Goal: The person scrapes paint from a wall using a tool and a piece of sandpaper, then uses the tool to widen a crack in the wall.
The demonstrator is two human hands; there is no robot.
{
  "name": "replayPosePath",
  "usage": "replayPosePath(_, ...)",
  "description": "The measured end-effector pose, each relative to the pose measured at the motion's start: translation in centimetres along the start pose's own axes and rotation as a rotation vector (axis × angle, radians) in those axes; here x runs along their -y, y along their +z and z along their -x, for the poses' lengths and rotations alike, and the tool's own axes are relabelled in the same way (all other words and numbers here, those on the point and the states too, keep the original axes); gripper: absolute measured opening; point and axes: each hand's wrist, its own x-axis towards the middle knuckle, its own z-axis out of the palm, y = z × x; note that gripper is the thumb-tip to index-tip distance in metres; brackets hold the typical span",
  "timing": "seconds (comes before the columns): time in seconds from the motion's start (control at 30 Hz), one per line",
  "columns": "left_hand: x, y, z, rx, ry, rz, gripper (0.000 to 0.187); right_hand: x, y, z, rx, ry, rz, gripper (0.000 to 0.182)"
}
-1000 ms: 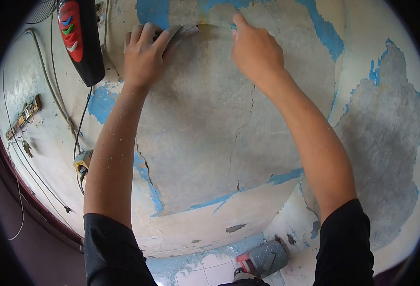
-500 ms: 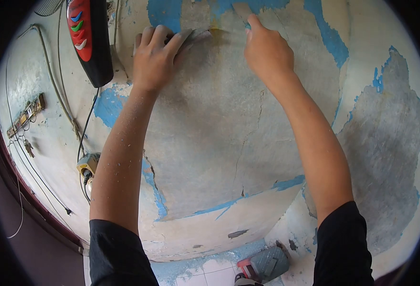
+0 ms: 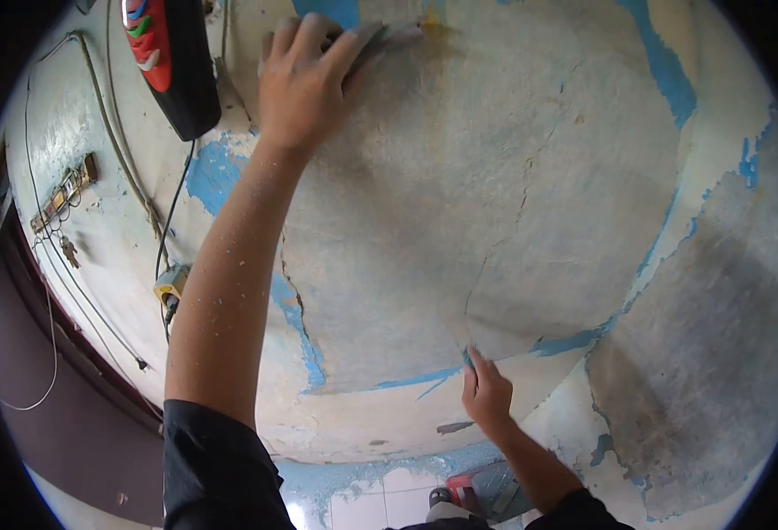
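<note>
A worn wall (image 3: 407,230) of grey plaster fills most of the view, with ragged strips of blue paint (image 3: 663,62) and a thin vertical crack. My left hand (image 3: 305,84) is raised to its upper left, fingers bent against the surface. A dark, thin-edged piece shows by the index finger; I cannot make out what it is. Lower down, my right hand (image 3: 488,393) is closed round the green handle of a scraper (image 3: 468,358), near the bottom of the crack. Its blade is hardly visible now.
A red and black device (image 3: 181,75) hangs at the upper left, its cord running to a yellow socket (image 3: 170,281). Keys hang below a small rack (image 3: 64,190). On the tiled floor (image 3: 358,511) below, a red and grey object (image 3: 464,490) stands near a foot.
My right hand has come down the wall from the top with the scraper. My left hand stays high at nearly the same patch. The view has shifted slightly.
</note>
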Motion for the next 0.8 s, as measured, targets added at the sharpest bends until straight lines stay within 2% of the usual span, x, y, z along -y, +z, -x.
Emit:
replayPosePath(0.13,-0.4,0.0,0.1,0.021,0.062,-0.041,0.032,-0.4,0.1,5.4,0.099,0.138,-0.175,0.042)
replayPosePath(0.2,-1.9,-1.0,-0.1,0.169,-0.193,0.046,0.033,-0.5,-1.0,5.9,0.104,0.184,-0.272,0.037)
replayPosePath(0.27,-3.9,-3.4,1.0,0.325,-0.253,0.008,0.039,-2.6,-1.0,7.5,0.125,0.224,-0.289,0.035)
replayPosePath(0.33,-6.6,-5.9,4.3,-0.070,-0.016,0.011,0.036,-4.3,-2.5,8.6,0.269,0.410,-0.361,0.035)
replayPosePath(0.4,-12.3,-10.6,9.1,0.094,-0.173,0.078,0.036,-6.0,-3.9,9.3,0.301,0.390,-0.352,0.041)
replayPosePath(0.47,-19.0,-15.0,14.6,0.302,-0.491,0.167,0.034,-6.6,-5.8,9.2,0.386,0.600,-0.398,0.046)
replayPosePath(0.5,-22.4,-16.2,17.9,0.326,-0.689,0.192,0.039,-7.3,-6.1,9.5,0.408,0.611,-0.363,0.046)
replayPosePath(0.57,-28.4,-19.6,22.7,0.488,-0.982,0.197,0.037,-9.4,-6.2,10.3,0.457,0.609,-0.316,0.047)
replayPosePath(0.67,-35.4,-23.4,27.0,0.610,-1.419,0.252,0.035,-11.9,-5.7,10.3,0.561,0.536,-0.347,0.046)
replayPosePath(0.73,-38.4,-24.7,28.8,0.725,-1.631,0.218,0.035,-11.3,-5.3,7.9,0.611,0.463,-0.435,0.041)
replayPosePath(0.8,-40.9,-24.6,30.5,0.684,-1.861,0.262,0.033,-10.4,-5.1,5.5,0.670,0.503,-0.467,0.035)
